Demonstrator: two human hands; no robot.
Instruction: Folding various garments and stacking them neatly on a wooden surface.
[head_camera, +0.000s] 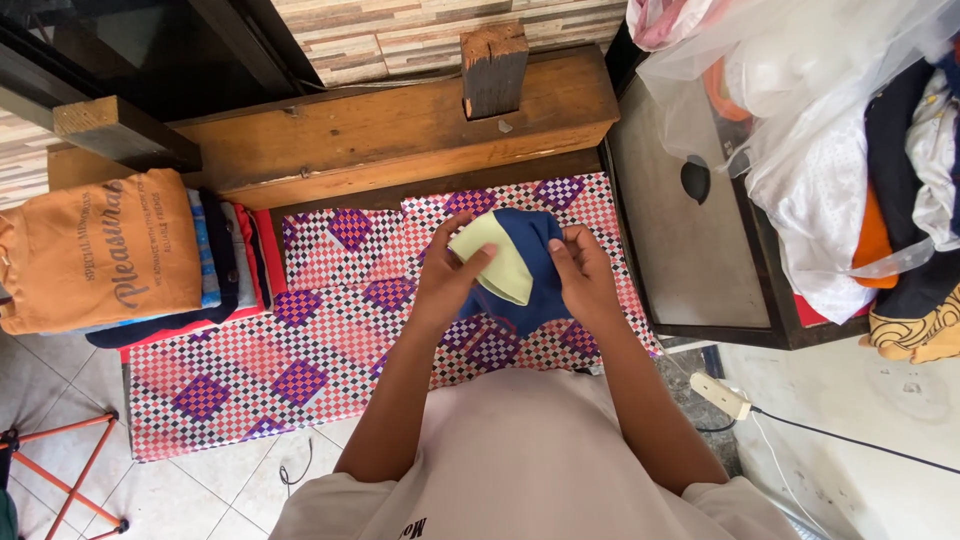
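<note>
Two hands up in front of the chest, both closed on one small cloth (520, 285). Dark blue for the most part, with a pale yellow-green flap (497, 262) folded over the near-left side. Held in the air, above the checked pink and purple mat (320, 340), not lying on it.

Left hand (447, 275) pinching the yellow-green flap, thumb on top, other fingers (440, 235) curled behind the left edge. Right hand (585, 275) gripping the blue edge, fingers bent and tight, thumb tucked into the top fold. No open, spread fingers on either side.

Cloth right between the two hands, touching both, so equally close to each. Yellow-green side toward the left hand, plain blue side toward the right. Long way of the bundle running away from the body and back, a little tilted, with the lower blue tip hanging down toward the mat.

Off to the left, well apart, a pile of folded clothes (110, 255) with an orange one on top. Past the mat, a wooden bench (400, 125). Far right, a clear plastic bag (800, 110) stuffed with more clothes.
</note>
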